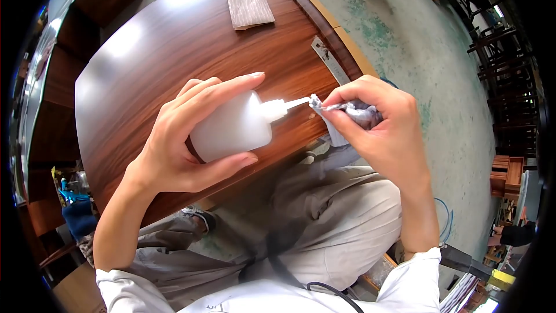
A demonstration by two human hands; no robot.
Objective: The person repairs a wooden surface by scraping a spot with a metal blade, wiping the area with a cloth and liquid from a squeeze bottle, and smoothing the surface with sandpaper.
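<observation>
My left hand (179,133) is wrapped round a white squeeze bottle (231,127), which lies on its side over the wooden tabletop. Its narrow nozzle (295,103) points right. A crumpled greyish rag (362,115) is pinched in my right hand (385,119), between thumb and forefinger. One bunched end of the rag meets the nozzle tip; whether the tip is inside the fold I cannot tell. What the bottle contains does not show through its cloudy wall.
The glossy brown tabletop (156,46) bears a folded sanding sheet or paper pad (250,7) at the back. A metal strip (330,62) lies near the right edge. Dark wooden furniture (43,124) stands left, stacked chairs (492,52) far right. My knees are below the table's front edge.
</observation>
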